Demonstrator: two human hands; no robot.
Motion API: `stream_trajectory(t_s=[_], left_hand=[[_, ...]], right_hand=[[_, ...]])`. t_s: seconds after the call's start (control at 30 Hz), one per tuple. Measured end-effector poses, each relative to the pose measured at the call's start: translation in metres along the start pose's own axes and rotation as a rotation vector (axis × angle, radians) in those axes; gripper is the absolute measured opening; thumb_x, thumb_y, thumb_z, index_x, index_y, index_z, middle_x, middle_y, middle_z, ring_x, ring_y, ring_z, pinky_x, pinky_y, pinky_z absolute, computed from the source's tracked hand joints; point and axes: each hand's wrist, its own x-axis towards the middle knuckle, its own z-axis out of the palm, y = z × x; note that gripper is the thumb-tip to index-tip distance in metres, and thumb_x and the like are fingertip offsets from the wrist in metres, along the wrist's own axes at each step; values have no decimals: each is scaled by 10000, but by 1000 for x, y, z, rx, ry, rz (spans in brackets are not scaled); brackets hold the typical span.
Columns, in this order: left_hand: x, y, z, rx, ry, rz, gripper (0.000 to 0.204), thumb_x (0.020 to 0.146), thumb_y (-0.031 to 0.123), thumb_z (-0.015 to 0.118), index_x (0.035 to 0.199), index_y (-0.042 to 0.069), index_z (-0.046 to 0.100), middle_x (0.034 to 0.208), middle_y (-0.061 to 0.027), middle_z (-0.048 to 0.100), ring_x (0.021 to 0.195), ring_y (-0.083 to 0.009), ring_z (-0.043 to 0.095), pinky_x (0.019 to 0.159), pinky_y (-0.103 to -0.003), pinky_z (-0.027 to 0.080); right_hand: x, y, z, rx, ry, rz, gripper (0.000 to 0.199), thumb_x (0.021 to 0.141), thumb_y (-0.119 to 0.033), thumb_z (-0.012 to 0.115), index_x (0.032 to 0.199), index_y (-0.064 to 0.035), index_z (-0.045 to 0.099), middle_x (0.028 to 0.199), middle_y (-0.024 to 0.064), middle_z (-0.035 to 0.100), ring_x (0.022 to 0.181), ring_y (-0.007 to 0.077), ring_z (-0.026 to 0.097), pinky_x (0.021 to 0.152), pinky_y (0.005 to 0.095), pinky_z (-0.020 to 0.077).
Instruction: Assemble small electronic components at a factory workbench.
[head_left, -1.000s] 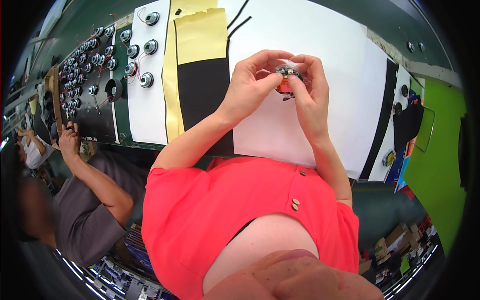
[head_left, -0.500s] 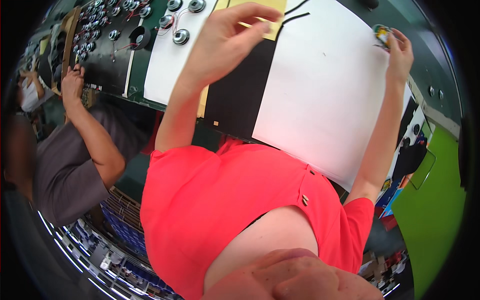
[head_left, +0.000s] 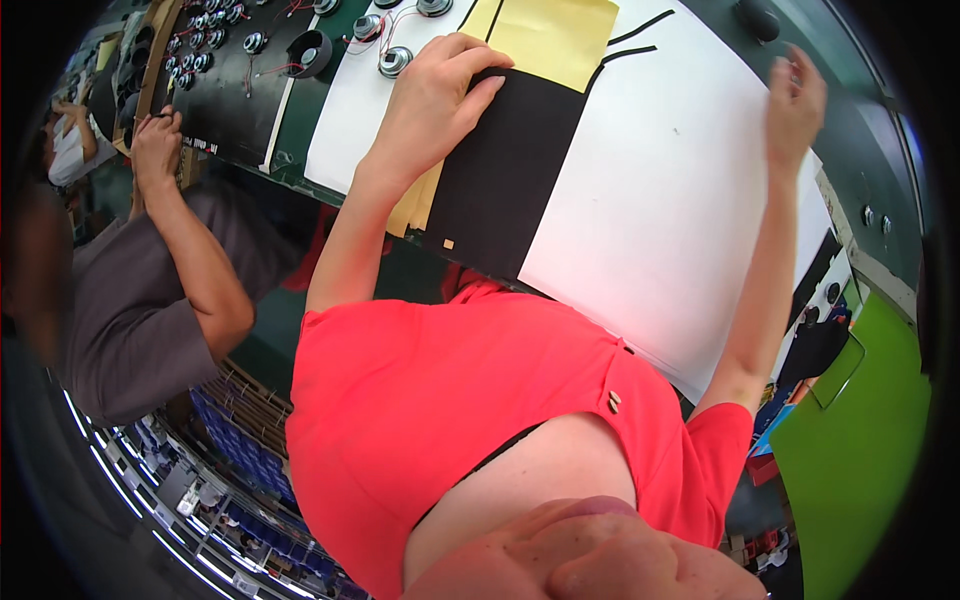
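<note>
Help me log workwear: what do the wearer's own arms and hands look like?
The left hand and right hand are bare, without gloves; no watch or bracelet shows. The coral-red sleeves are short. Right-hand blur leaves rings uncertain.

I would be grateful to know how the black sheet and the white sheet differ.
The black sheet is narrow; the white sheet is much wider. The black sheet carries a small yellow square near its front edge; the white sheet shows a tiny dark speck. Both lie flat on the bench.

The left hand [head_left: 432, 100] arches with its thumb just apart from the fingertips; the right forearm [head_left: 764, 270] stretches forward, right hand [head_left: 796, 108] blurred, fingers curled.
</note>
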Motion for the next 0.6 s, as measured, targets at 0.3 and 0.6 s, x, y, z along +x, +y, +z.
stream_trajectory(t_s=[0.3, 0.6], left_hand=[[23, 8, 18, 83, -39, 185, 144, 896, 99, 715, 1032, 51, 717, 1039, -94, 661, 1020, -278, 642, 867, -361, 526], [32, 26, 47, 94, -59, 270, 109, 854, 77, 721, 956, 46, 697, 983, -82, 667, 976, -277, 633, 831, -374, 523]], right_hand=[[-165, -175, -17, 66, -656, -369, 464, 836, -60, 698, 1293, -41, 623, 1430, 109, 570, 1389, 275, 483, 1132, 433, 346], [-172, -175, -13, 28, -560, -405, 349, 869, -85, 697, 1211, -27, 664, 1358, 107, 615, 1349, 265, 519, 1114, 435, 374]])
